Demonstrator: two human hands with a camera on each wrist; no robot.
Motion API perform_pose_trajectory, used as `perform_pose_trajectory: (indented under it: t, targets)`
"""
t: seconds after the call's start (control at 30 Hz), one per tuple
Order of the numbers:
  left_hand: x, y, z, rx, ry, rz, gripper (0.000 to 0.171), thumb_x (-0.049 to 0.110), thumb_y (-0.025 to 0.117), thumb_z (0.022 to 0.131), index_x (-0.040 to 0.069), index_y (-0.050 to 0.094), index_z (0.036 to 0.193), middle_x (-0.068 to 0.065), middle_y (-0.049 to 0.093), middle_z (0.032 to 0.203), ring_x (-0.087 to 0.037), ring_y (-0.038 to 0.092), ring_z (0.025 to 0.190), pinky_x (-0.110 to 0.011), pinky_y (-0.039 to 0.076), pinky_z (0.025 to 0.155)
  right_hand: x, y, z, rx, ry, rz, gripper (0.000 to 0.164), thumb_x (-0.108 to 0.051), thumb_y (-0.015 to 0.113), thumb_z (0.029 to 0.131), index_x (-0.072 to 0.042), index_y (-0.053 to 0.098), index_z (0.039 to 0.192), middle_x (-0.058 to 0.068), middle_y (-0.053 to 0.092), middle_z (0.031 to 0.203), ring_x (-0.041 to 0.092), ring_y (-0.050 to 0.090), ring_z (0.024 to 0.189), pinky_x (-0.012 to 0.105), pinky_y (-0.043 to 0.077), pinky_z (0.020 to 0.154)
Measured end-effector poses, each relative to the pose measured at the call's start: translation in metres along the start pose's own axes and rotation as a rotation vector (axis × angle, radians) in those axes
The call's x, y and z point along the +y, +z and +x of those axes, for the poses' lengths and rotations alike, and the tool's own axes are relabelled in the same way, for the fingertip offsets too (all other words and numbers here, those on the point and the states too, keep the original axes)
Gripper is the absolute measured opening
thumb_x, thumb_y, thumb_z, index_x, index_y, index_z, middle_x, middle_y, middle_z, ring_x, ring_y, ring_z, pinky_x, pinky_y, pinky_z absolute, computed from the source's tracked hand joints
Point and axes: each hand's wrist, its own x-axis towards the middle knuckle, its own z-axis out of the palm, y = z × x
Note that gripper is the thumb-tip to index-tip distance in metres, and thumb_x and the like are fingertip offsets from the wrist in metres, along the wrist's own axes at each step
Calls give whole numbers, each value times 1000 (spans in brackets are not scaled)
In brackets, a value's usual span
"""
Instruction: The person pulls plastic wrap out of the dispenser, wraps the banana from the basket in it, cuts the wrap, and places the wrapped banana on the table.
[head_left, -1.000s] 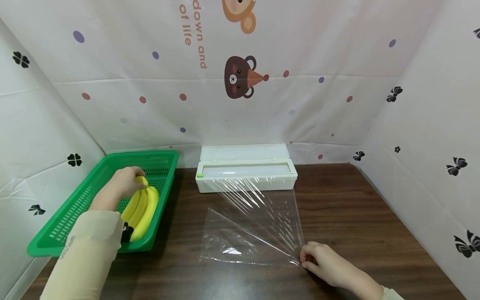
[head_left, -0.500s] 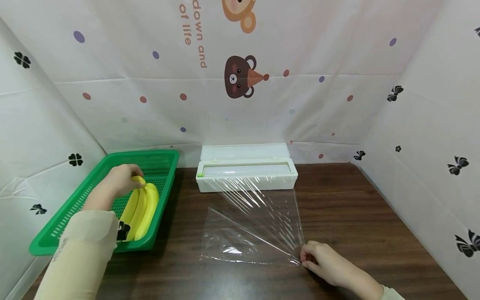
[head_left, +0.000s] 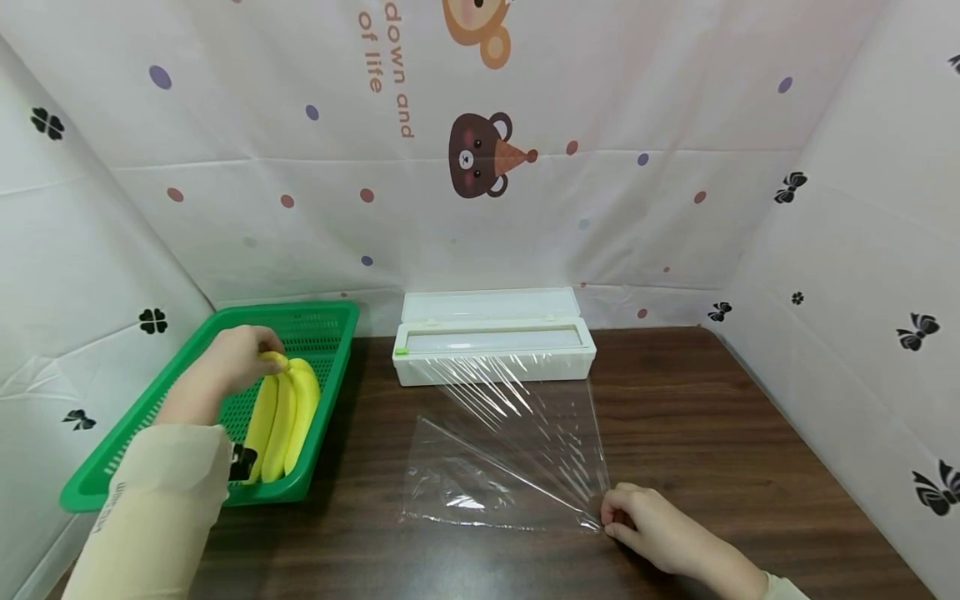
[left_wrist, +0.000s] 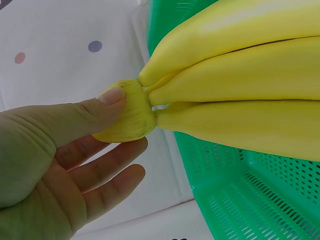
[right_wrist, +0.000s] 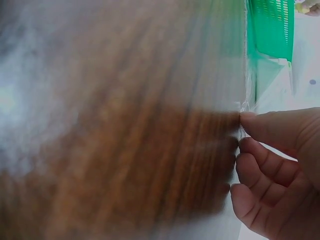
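Fingers [left_wrist: 117, 155] of the left hand [head_left: 238, 360] pinch the stem end [left_wrist: 134, 115] of a bunch of yellow bananas [head_left: 283, 425], which I have at lower left on the head feed, within the rim of a green basket [head_left: 283, 308]. From the left wrist I see the thumb pressed on the stem and two fingers trailing below it, loosely extended. Three bananas show, side by side; I can't tell whether they rest on the basket floor.

At lower right, the right hand [head_left: 647, 530] has its fingers bent in toward the thumb, gripping the corner of a sheet of clear film [head_left: 502, 454], gathered into creases there. The film reaches up across the centre to a white box [head_left: 558, 368], its lid [head_left: 491, 305] raised at the back and a small green tab [head_left: 401, 351] at its left end. A dark wood-grain counter [head_left: 675, 417] lies under box and film.

For writing, the pale backdrop [head_left: 637, 75] carries words turned sideways at top centre: "down and" and "of life", near a bear print [head_left: 471, 155]. The left sleeve [head_left: 157, 508] bears lettering too small for me to read.
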Motion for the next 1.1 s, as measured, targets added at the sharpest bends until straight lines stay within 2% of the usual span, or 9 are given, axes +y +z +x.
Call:
perform_pose_trajectory:
  t: [0.2, 0.43, 0.67, 1.1]
  targets:
    - [-2, -2, -2, 13, -4, 9, 21, 9, 61, 90, -7, 60, 104, -24, 63, 97, -34, 61, 84, -42, 51, 69, 2, 1, 1, 6, -19, -6, 10, -15, 64, 89, -19, 57, 84, -15, 50, 80, -6, 43, 69, 17, 41, 56]
    - [0, -3, -2, 22, -1, 5, 26, 10, 60, 91, -9, 59, 108, -25, 63, 100, -36, 60, 88, -44, 50, 71, 0, 0, -1, -11, 24, 11, 10, -15, 65, 88, -20, 57, 84, -12, 50, 80, -5, 43, 68, 18, 42, 56]
    - [1, -5, -3, 36, -5, 6, 23, 9, 61, 90, -8, 60, 105, -25, 63, 99, -36, 60, 86, -44, 50, 70, -1, 0, 1, -11, 29, 15, 10, -15, 65, 88, -20, 57, 83, -13, 49, 79, -5, 43, 68, 18, 42, 56]
    - [4, -11, -7, 61, -4, 25, 26, 9, 59, 91, -9, 57, 109, -29, 60, 106, -41, 59, 92, -47, 49, 72, -1, 0, 1, 0, 19, 8, 9, -18, 66, 88, -19, 58, 84, -13, 49, 80, -5, 43, 69, 18, 42, 57]
